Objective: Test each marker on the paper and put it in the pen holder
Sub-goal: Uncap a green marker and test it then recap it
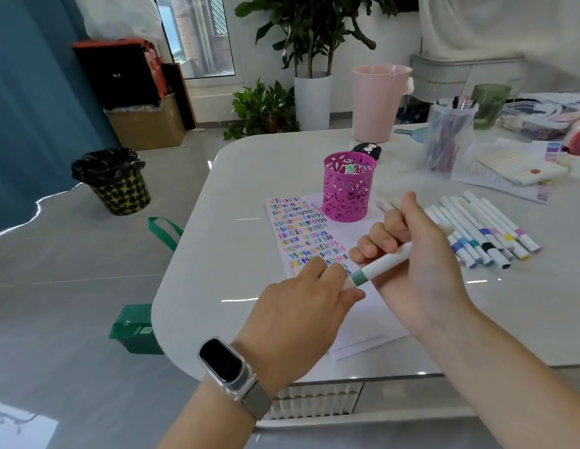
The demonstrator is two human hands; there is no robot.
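A white marker with a grey-green band (377, 265) is held above the paper between both hands. My right hand (411, 264) grips its barrel with curled fingers. My left hand (301, 303), with a smart band on the wrist, pinches the cap end of the marker. The white paper (301, 234) lies on the table, covered with rows of small coloured squiggles. A magenta cut-out pen holder (348, 186) stands on the paper's far edge, with a marker's green-tipped end (350, 169) showing inside. Several capped white markers (486, 228) lie in a row to the right.
A pink bucket (379, 102), a clear cup of pens (447, 134), a green glass (489, 105) and papers (515, 171) occupy the far right of the white table (233, 222). On the floor to the left stand a bin (115, 183) and a green bag (136, 328).
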